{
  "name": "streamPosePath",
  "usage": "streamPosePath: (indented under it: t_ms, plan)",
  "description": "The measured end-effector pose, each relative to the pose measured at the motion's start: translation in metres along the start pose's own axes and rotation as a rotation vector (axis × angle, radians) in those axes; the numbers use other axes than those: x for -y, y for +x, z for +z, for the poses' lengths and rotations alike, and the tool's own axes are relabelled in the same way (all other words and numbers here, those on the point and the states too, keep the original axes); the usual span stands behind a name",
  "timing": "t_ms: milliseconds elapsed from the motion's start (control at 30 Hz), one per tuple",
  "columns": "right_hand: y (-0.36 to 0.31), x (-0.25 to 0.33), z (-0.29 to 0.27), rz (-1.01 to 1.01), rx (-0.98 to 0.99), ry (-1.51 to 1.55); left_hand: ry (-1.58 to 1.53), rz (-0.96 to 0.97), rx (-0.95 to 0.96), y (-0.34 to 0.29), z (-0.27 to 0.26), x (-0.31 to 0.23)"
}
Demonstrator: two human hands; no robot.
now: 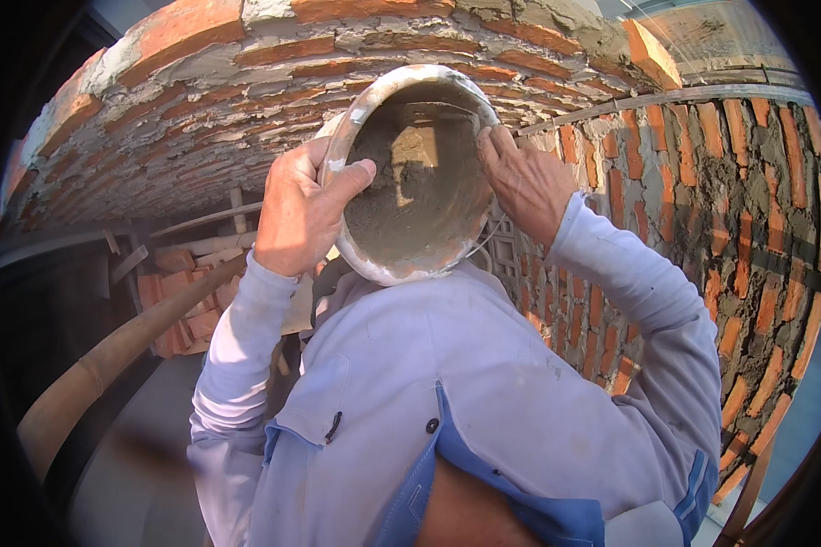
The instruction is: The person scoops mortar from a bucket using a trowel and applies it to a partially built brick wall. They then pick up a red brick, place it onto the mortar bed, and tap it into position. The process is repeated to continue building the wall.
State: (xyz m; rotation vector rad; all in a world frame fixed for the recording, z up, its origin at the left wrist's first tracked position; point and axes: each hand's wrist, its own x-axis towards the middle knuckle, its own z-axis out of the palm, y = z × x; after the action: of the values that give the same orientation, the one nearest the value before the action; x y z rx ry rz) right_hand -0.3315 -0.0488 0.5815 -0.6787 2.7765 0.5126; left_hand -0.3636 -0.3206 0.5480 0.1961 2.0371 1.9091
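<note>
A round bucket (354, 239) with a pale, mortar-crusted rim is tipped so that its mouth faces me. Wet grey mortar (415, 173) lies inside, partly sunlit. My left hand (303, 205) grips the left side of the rim, its thumb over the edge and the other fingers hidden behind the wall. On the upper right of the rim my right hand (526, 180) is closed, fingers curled at the edge. A thin wire handle (485, 244) shows at the lower right of the bucket.
A rough brick wall (201, 118) with mortar joints runs across the front, a loose brick (652, 55) on its top. Another brick wall (748, 228) stands at the right. At the left, a bamboo pole (109, 365) slants past stacked bricks (187, 292).
</note>
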Motion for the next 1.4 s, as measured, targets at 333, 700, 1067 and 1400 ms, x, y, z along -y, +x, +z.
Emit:
streamPosePath:
  t_ms: [333,700,1067,1400]
  plan:
    - [-0.032,-0.010,0.006,-0.030,0.030,0.045,-0.018,0.108,0.068,0.000,0.017,-0.016]
    - [-0.016,-0.046,0.029,-0.315,0.298,0.612,0.153,0.258,0.071,-0.001,0.044,-0.023]
    - [-0.017,-0.065,0.043,-0.225,0.683,1.314,0.135,0.182,-0.189,-0.016,0.058,-0.019]
    - [-0.017,-0.129,0.032,-0.225,0.597,1.578,-0.368,0.146,-0.367,0.010,0.045,0.036]
